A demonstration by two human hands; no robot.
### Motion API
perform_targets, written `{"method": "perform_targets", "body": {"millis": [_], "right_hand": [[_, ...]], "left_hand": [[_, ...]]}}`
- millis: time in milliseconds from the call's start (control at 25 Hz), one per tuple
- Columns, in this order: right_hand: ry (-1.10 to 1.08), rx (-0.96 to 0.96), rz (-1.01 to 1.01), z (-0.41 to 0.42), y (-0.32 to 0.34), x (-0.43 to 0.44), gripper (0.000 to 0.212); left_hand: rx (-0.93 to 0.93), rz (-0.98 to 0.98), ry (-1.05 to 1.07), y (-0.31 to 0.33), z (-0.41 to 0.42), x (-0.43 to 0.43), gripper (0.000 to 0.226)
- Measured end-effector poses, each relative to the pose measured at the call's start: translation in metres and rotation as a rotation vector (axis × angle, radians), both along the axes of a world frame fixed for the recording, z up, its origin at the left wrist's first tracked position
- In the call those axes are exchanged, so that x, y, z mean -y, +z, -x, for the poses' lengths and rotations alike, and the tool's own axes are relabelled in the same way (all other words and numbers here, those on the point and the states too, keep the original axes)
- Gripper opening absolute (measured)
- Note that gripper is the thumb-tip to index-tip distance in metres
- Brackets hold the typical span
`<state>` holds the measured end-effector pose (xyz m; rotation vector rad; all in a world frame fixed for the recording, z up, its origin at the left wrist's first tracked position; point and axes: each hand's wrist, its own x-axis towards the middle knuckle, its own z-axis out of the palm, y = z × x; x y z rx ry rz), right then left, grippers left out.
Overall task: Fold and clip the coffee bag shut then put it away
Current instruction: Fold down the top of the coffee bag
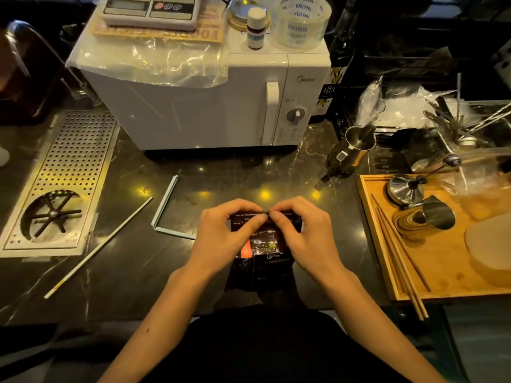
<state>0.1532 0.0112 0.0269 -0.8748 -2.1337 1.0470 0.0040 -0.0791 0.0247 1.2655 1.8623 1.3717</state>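
Observation:
A black coffee bag (265,261) with a red label patch lies on the dark marble counter, near its front edge at the centre. My left hand (224,236) and my right hand (304,236) both pinch the bag's top edge, thumbs and fingertips meeting in the middle. The top of the bag is bent over under my fingers. A pale blue bag clip (166,208), opened into an L shape, lies on the counter just left of my left hand. A long white rod (99,247) lies slantwise further left.
A white microwave (210,106) stands behind, with a scale, a small bottle and a tape roll on top. A perforated metal drip tray (69,167) sits at the left. A wooden tray (431,272) with chopsticks and metal cups is at the right, a steel pitcher (356,147) behind it.

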Motion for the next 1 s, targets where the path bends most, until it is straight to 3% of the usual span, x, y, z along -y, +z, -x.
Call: {"method": "perform_targets", "body": {"millis": [360,800,1000], "right_hand": [[0.036,0.072,-0.124,-0.008,0.006,0.014,0.007],[0.069,0.04,-0.112,-0.012,0.005,0.019,0.006],[-0.036,0.047,-0.145,0.0,-0.001,0.017,0.011]], "left_hand": [[-0.362,-0.032,-0.144,0.013,0.007,0.011,0.009],[-0.36,-0.036,-0.22,0.019,0.011,0.012,0.009],[-0.243,-0.031,-0.111,0.011,0.015,0.016,0.011]]}}
